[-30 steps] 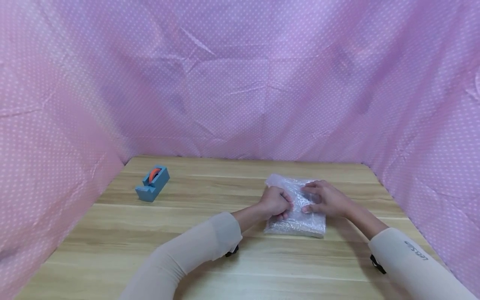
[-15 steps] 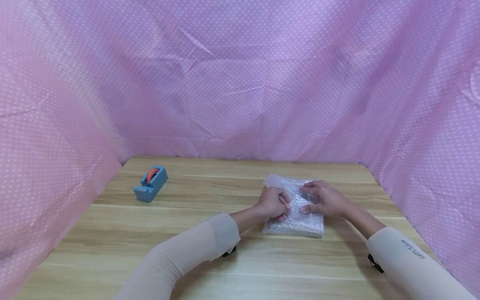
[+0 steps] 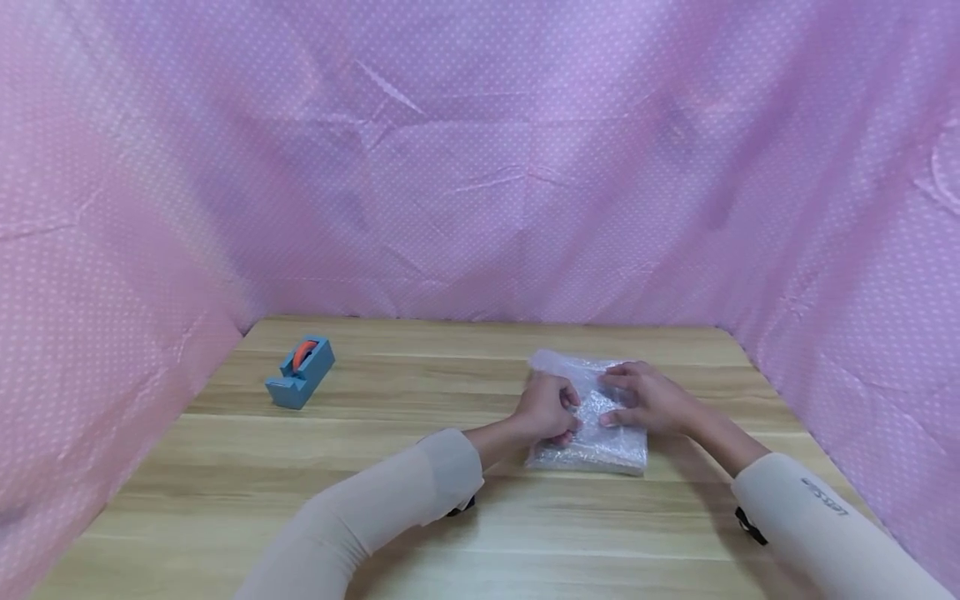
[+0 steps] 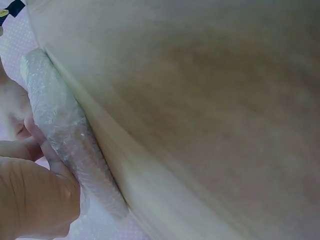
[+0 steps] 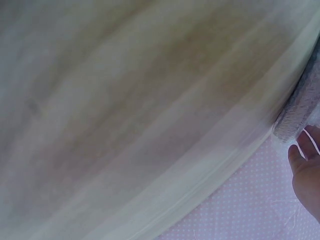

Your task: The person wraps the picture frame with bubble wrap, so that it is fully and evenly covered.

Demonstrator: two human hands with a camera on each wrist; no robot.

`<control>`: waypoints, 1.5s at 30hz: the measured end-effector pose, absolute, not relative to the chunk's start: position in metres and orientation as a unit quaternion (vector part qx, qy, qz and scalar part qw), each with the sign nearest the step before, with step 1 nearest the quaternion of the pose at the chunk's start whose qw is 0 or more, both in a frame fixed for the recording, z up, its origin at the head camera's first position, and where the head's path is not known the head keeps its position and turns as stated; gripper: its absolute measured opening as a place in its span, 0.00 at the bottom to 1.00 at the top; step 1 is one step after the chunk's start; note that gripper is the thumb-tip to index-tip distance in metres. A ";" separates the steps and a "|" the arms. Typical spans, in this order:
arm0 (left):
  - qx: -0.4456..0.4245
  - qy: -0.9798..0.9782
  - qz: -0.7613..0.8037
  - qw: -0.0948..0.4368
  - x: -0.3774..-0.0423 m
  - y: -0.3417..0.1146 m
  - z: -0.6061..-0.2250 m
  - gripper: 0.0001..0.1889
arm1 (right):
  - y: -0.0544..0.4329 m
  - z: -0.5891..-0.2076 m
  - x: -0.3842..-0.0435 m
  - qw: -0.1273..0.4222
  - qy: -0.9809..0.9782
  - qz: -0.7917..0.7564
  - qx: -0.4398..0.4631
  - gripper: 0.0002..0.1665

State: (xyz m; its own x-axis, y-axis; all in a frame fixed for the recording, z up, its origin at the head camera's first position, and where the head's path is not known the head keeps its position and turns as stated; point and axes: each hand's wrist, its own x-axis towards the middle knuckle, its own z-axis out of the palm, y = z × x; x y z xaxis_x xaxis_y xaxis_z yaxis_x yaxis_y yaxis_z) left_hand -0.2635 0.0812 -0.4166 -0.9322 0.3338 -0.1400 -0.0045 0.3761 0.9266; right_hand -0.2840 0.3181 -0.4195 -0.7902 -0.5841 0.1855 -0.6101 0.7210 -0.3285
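Note:
A flat rectangular package in clear bubble wrap (image 3: 600,454) lies on the wooden table, right of centre. My left hand (image 3: 545,408) is at its left side, fingers curled and fingertips gripping at the wrap's upper layer. From the opposite side my right hand (image 3: 654,400) rests on the package, thumb and fingers spread and fairly straight. In the left wrist view the wrapped package (image 4: 65,125) shows edge-on, and fingers of my left hand (image 4: 40,195) lie along its top. The right wrist view catches one end of the package (image 5: 297,112) beside my right hand's fingers (image 5: 309,145).
A blue tape dispenser (image 3: 302,379) with an orange reel stands at the table's left side. Pink dotted cloth (image 3: 480,167) hangs behind and on both sides of the wood-grain table (image 3: 420,350). Both forearms wear light sleeves (image 3: 375,500).
My left hand's fingers have shifted slightly on the wrap, and the surface beside them has changed shape a little. My right hand stays in place on the package.

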 end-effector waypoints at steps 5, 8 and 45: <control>0.147 0.861 0.475 0.113 -0.262 0.079 -0.414 0.13 | 0.317 -0.418 -0.285 0.027 -0.930 0.192 0.313 0.44; 0.183 0.895 0.400 0.067 -0.260 0.077 -0.411 0.11 | 0.317 -0.417 -0.285 0.021 -0.931 0.193 0.310 0.44; 0.473 0.869 0.148 0.018 -0.303 0.041 -0.405 0.25 | 0.319 -0.419 -0.286 0.024 -0.932 0.186 0.311 0.45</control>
